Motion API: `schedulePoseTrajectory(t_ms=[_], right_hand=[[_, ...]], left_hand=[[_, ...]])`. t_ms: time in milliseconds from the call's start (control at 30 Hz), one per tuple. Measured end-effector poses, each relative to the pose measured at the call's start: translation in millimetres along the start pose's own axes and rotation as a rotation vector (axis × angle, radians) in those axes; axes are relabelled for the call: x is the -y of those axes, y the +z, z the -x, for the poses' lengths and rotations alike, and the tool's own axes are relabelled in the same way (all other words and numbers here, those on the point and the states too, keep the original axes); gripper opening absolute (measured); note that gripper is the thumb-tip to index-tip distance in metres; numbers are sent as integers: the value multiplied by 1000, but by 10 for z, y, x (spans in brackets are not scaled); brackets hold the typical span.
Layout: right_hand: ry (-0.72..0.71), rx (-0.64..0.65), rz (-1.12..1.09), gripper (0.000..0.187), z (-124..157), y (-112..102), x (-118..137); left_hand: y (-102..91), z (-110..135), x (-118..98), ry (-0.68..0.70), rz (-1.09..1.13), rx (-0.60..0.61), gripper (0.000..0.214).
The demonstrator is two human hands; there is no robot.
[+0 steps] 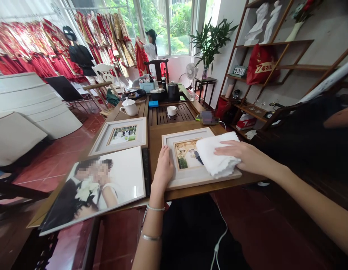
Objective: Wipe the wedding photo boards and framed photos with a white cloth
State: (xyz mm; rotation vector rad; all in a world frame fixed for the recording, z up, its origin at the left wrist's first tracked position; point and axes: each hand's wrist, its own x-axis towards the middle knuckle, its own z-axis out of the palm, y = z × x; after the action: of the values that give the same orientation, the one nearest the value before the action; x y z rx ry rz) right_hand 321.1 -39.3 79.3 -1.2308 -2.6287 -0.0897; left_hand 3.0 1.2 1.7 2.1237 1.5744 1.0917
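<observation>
A light picture frame [185, 179] with a wedding photo in it lies flat at the near edge of the wooden table. My left hand [164, 163] grips its left edge, with the fingers together along the side. On the right part of the same frame, my right hand [232, 150] presses a folded white cloth [216, 150], which hides part of the photo. To the left lie a second picture frame [99, 144] with an outdoor photo and a large wedding photo panel [127, 168], which reaches past the table's near edge.
On the table [154, 150] stand a lidded white mug [130, 107], a small white cup [172, 110] on a slatted tea tray [159, 115], and a dark kettle [173, 91]. A white cable [223, 236] hangs over my lap. Shelves [275, 45] rise at right; two people are near the clothes racks.
</observation>
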Motion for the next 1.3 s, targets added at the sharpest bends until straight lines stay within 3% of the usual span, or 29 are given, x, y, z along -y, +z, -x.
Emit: schedulePoseTrajectory(t_ms=[267, 433, 533, 767, 1000, 1167, 1300], right_hand=[[142, -6, 177, 68, -792, 197, -256], [271, -36, 146, 74, -1032, 260, -204], [295, 10, 162, 73, -1079, 261, -124], [182, 221, 229, 69, -922, 48, 229], [119, 276, 54, 76, -324, -203, 684], [82, 241, -61, 74, 11, -345, 633], [161, 167, 37, 70, -105, -266, 451]], left_hand=[[40, 12, 14, 5, 16, -38, 49], [47, 22, 41, 27, 53, -46, 50], [41, 22, 35, 20, 54, -28, 50], [49, 18, 5, -12, 52, -29, 49], [90, 19, 22, 2, 66, -73, 51], [69, 12, -21, -43, 42, -27, 50], [50, 11, -26, -49, 53, -15, 50]])
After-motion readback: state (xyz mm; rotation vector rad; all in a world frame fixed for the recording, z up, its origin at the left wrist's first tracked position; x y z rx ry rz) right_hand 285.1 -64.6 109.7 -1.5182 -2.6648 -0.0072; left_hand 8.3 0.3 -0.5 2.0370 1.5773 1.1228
